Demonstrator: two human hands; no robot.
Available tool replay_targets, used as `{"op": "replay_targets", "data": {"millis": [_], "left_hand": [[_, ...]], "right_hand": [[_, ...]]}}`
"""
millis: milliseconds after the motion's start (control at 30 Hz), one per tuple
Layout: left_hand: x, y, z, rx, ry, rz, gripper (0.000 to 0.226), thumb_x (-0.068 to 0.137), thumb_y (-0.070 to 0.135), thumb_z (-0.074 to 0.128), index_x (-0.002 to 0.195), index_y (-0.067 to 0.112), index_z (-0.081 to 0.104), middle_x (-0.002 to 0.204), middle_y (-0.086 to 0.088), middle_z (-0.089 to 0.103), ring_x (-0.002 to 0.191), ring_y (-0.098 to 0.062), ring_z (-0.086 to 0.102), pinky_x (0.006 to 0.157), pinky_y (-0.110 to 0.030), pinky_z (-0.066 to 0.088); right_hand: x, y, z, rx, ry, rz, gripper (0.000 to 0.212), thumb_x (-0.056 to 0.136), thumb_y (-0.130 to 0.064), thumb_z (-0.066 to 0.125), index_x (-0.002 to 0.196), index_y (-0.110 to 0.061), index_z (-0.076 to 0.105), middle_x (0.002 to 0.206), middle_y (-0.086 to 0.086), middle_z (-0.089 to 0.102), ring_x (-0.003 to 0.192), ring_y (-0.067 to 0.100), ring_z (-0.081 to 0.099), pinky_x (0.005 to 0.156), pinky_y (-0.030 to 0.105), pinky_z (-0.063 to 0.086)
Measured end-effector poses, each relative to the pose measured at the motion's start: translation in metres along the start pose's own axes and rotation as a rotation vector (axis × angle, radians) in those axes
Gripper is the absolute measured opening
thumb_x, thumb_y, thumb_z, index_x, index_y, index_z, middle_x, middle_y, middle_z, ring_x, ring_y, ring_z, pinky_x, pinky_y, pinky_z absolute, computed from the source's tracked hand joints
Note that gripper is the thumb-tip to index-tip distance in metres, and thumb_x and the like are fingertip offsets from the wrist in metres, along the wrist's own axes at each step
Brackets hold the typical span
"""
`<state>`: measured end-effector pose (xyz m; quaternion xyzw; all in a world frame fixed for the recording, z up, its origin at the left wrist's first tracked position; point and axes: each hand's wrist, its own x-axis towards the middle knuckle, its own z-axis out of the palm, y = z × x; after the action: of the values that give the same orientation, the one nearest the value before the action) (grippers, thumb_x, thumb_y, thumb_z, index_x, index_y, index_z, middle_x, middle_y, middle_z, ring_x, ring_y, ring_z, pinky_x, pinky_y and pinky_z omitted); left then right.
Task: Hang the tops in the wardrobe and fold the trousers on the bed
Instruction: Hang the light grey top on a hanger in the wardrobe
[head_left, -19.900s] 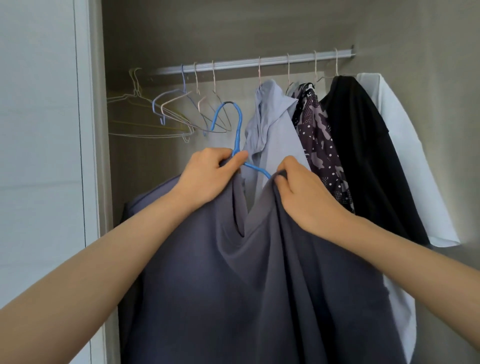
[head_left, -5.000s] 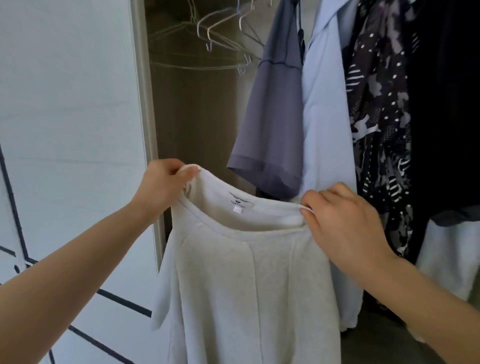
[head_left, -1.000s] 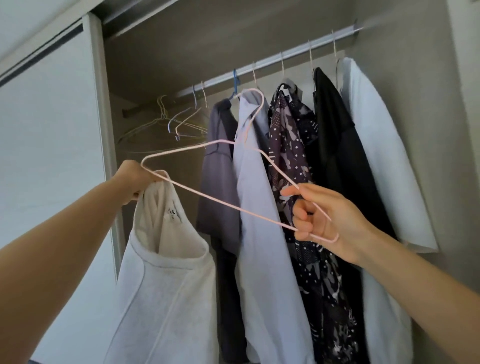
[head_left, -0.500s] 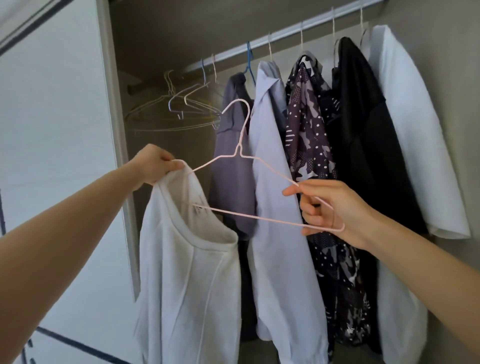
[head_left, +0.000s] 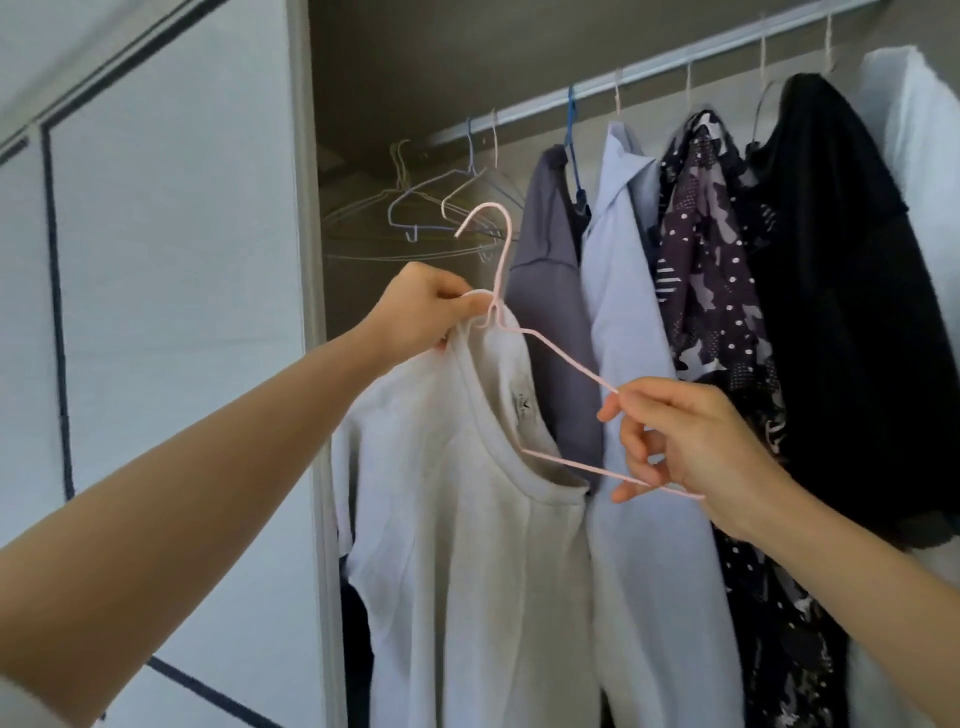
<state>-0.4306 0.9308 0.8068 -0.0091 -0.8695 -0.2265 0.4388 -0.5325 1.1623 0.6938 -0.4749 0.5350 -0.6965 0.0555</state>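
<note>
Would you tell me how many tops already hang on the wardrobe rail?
5, left to right: grey-purple T-shirt, pale blue collared shirt, dark patterned blouse, black top, white top at the edge; others may be hidden.

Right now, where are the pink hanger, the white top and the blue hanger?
pink hanger (head_left: 569, 358), head view, on its sloping wire arm.
white top (head_left: 467, 519), head view, on its front below the collar.
blue hanger (head_left: 572, 135), head view, on the straight stem of its hook.
</note>
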Motion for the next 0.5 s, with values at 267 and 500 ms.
{"op": "replay_targets", "data": {"millis": [267, 500], "left_hand": [[0.001, 0.006, -0.004, -0.097, -0.178, 0.110, 0.034, 0.098, 0.040, 0.052, 0.089, 0.017, 0.075, 0.090, -0.015, 0.060, 0.078, -0.010, 0.057, 0.068, -0.015, 0.045], [0.000, -0.011, -0.005, -0.205, -0.107, 0.138, 0.046, 0.101, 0.038, 0.048, 0.089, -0.001, 0.069, 0.084, -0.018, 0.057, 0.071, -0.012, 0.055, 0.067, -0.009, 0.046]], "right_hand": [[0.001, -0.002, 0.004, 0.122, 0.075, -0.122, 0.023, 0.091, -0.018, 0.055, 0.076, -0.008, 0.069, 0.054, 0.007, 0.045, 0.040, 0.017, 0.042, 0.053, 0.047, 0.054], [0.007, -0.007, -0.015, 0.505, -0.388, 0.148, 0.059, 0.090, -0.054, 0.048, 0.114, -0.003, 0.067, 0.107, 0.018, 0.066, 0.109, 0.033, 0.060, 0.093, 0.051, 0.049]]}}
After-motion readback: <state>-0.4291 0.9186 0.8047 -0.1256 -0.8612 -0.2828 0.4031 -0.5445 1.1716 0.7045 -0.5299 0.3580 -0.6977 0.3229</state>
